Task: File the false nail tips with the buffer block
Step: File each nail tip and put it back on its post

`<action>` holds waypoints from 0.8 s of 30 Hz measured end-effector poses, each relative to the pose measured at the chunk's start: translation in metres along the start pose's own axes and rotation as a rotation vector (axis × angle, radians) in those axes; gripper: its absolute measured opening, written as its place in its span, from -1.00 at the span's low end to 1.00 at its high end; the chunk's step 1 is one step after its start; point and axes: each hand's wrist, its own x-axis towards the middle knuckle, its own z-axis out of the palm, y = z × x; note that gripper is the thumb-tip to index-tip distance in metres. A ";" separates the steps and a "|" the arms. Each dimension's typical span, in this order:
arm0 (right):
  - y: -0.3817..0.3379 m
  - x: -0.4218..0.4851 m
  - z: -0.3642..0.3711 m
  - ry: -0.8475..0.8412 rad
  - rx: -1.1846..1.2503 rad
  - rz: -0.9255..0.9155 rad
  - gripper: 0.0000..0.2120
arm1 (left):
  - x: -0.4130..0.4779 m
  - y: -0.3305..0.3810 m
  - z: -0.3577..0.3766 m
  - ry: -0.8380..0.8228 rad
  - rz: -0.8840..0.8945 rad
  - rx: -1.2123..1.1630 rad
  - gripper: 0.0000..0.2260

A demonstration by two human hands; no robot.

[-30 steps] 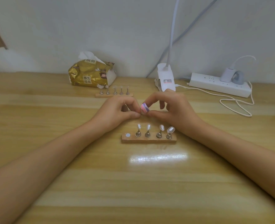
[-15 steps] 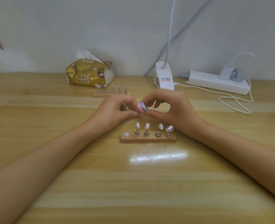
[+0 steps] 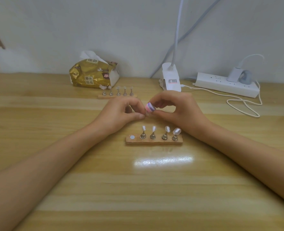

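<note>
Right hand: Your right hand (image 3: pixel 179 109) grips the small pink-and-purple striped buffer block (image 3: pixel 150 107) between thumb and curled fingers. The block is raised above the light wooden desk (image 3: pixel 138 189), just beyond the near stand.
Left hand: Your left hand (image 3: pixel 121 112) pinches a small pale item (image 3: pixel 147 114) between thumb and forefinger, touching the block's underside. It is too small to identify, but is probably one false nail tip.
Near stand: The near wooden strip stand (image 3: pixel 154 142) carries four clear false nail tips on metal pegs (image 3: pixel 167 128). Its leftmost seat shows only a bare round white pad (image 3: pixel 132 137).
Far stand: The far wooden strip stand (image 3: pixel 117 97), beside the gold tissue pack (image 3: pixel 91 75), carries five pegs.
Progress: Filing appears to be under way on the first tip of the near stand.
Done: You cannot tell from this view whether any standing tip has been filed.
Remaining: Expect to reseat the held item on the bare pad, then file the four seated tips.
</note>
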 end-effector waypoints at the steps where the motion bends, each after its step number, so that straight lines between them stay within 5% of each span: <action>1: 0.000 -0.001 0.000 0.016 -0.010 -0.027 -0.91 | 0.000 0.000 0.000 0.000 0.005 0.003 -0.80; 19: 0.003 -0.001 0.002 0.006 -0.029 -0.057 -0.93 | 0.000 0.000 -0.001 0.001 -0.004 0.024 -0.87; 24: 0.004 -0.001 0.000 -0.014 -0.023 0.060 -0.93 | -0.001 0.000 0.000 -0.001 -0.016 -0.004 -0.91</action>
